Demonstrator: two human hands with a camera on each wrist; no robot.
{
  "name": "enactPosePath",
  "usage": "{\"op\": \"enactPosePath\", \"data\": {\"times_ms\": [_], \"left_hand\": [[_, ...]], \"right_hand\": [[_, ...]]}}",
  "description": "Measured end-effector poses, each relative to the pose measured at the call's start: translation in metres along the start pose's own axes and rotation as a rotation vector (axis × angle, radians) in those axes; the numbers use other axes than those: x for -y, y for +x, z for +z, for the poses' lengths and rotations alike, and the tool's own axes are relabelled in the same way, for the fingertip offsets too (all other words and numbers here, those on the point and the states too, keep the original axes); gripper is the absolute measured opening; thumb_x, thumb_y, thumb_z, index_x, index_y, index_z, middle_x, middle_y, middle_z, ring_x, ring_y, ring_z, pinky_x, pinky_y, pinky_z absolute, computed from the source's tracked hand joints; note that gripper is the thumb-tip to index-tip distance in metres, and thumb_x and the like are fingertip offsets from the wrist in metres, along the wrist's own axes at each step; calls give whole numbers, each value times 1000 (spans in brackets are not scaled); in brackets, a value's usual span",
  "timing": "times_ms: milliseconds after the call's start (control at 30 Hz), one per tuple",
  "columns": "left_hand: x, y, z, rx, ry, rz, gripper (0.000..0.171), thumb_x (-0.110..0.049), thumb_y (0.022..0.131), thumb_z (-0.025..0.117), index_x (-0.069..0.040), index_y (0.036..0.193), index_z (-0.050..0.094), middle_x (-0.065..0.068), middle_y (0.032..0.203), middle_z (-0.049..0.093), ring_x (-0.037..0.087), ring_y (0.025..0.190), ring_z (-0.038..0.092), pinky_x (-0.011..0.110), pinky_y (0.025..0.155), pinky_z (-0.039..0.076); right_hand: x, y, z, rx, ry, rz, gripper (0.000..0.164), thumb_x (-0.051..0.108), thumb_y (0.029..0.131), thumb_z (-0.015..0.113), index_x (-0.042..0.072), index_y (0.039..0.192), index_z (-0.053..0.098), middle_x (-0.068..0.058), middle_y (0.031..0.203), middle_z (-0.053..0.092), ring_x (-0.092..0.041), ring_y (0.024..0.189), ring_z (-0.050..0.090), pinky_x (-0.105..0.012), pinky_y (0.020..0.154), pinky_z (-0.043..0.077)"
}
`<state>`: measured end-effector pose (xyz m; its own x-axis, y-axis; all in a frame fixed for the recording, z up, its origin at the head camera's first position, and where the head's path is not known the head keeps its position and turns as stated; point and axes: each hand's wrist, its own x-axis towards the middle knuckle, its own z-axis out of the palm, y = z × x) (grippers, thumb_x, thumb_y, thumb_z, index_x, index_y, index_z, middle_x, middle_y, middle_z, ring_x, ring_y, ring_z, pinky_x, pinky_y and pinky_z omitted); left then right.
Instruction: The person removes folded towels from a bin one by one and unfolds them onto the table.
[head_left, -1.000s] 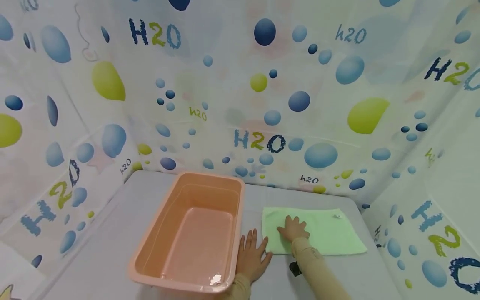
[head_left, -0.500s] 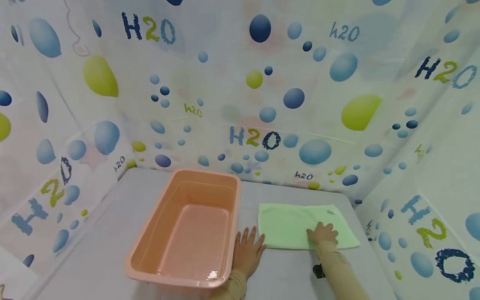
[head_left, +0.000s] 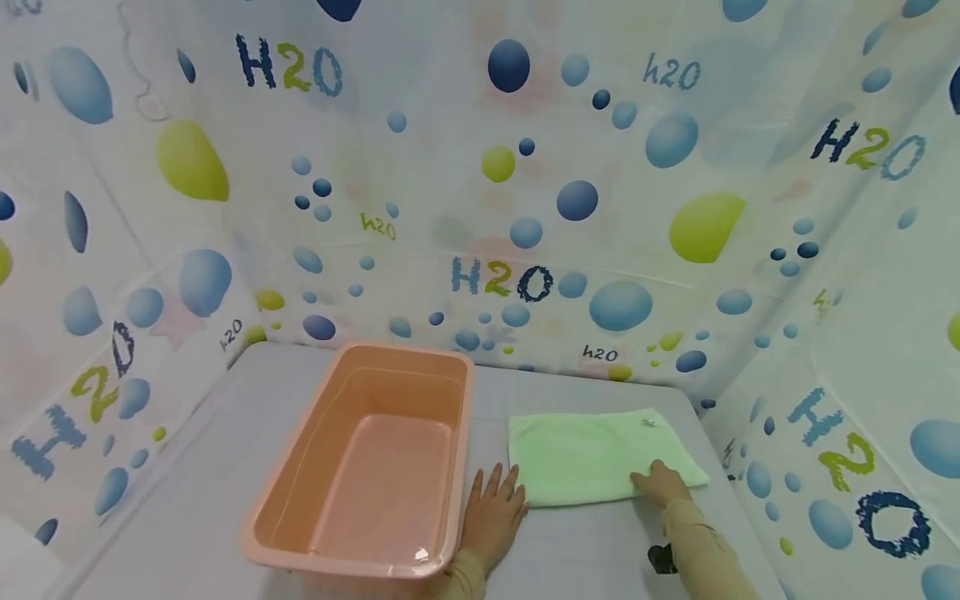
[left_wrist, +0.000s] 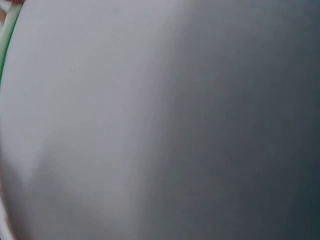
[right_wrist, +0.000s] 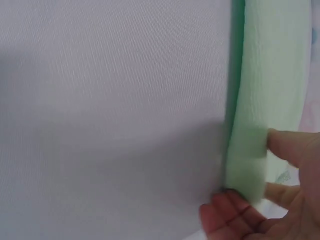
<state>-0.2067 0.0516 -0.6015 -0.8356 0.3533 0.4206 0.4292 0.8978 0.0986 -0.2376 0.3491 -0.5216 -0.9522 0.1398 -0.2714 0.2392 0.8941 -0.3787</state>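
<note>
A light green towel (head_left: 577, 454) lies folded flat on the table, with a small white tag near its far right corner. My right hand (head_left: 663, 487) is at the towel's near edge, close to the right corner. In the right wrist view, the thumb and a finger of that hand (right_wrist: 287, 185) are on the towel's upper face while other fingers curl at its edge, gripping it. My left hand (head_left: 491, 517) rests palm down, fingers spread, between the towel and a peach plastic basin (head_left: 463, 433); its fingertips are near the towel's near left corner.
The basin stands left of the towel on the grey-white table (head_left: 570, 550). A patterned curtain (head_left: 420, 167) encloses the back and both sides. A small black object (head_left: 662, 559) is beside my right wrist.
My right hand has moved right across the towel, from its left part to the near right edge, and its fingers have closed there. The left hand stays beside the basin.
</note>
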Motion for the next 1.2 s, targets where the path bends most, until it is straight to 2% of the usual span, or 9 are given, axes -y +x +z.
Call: {"op": "enactPosePath", "data": {"times_ms": [133,233,533,667,767,867,1000,1100,1200], "left_hand": [[-2,-6,-9,-58,24,113,22,-44,90,51,-27,83,64,-7,130,59,22,126,50,48,107,35],[-5,-13,-13,-73,26,181,24,-44,91,50,-27,77,60,-7,127,61,22,125,52,49,106,35],[-23,-29,-24,-165,40,371,20,-43,91,51,-29,79,60,-12,93,66,12,94,62,44,94,47],[-29,-31,-29,-164,47,401,23,-45,93,47,-31,79,60,-15,82,60,7,85,59,39,89,50],[-31,-27,-33,-87,-27,335,29,-46,96,41,-29,81,60,-14,83,62,6,85,59,34,87,50],[-31,-18,-34,20,-223,181,36,-44,98,36,-23,86,62,-11,88,65,8,84,59,29,80,49],[-26,-3,-28,49,-415,-30,31,-38,97,43,-15,93,63,-3,93,65,13,86,60,29,73,48],[-20,5,-22,7,-330,-151,23,-32,90,57,-12,98,63,4,104,62,20,98,58,35,84,47],[-16,10,-17,4,-213,-278,32,-29,81,67,-7,104,61,14,117,57,29,113,53,44,97,42]], "right_hand": [[2,8,9,-24,109,-22,61,28,91,50,-19,127,36,-48,122,37,-60,114,39,-61,93,39],[5,14,17,-43,155,-45,61,25,91,50,-18,131,32,-48,127,33,-60,120,32,-63,99,34],[22,29,26,-12,261,-92,69,27,93,52,-14,140,23,-38,144,21,-52,135,19,-59,112,19],[28,33,29,15,299,-121,76,29,92,54,-13,143,15,-37,147,15,-51,137,13,-58,113,15],[28,31,31,17,375,-95,83,29,93,53,-15,143,3,-37,149,5,-51,138,4,-58,114,9],[25,24,34,15,509,-16,88,29,95,49,-14,141,-13,-39,148,-3,-52,138,1,-58,114,7],[18,14,39,-9,631,84,85,30,97,42,-13,140,-18,-40,145,11,-50,134,21,-57,110,25],[12,10,43,-36,692,107,80,28,97,42,-15,141,-9,-37,135,30,-41,113,49,-43,95,45],[8,7,47,-24,790,107,78,25,97,45,-16,142,-4,-33,124,36,-22,86,58,-29,77,50]]}}
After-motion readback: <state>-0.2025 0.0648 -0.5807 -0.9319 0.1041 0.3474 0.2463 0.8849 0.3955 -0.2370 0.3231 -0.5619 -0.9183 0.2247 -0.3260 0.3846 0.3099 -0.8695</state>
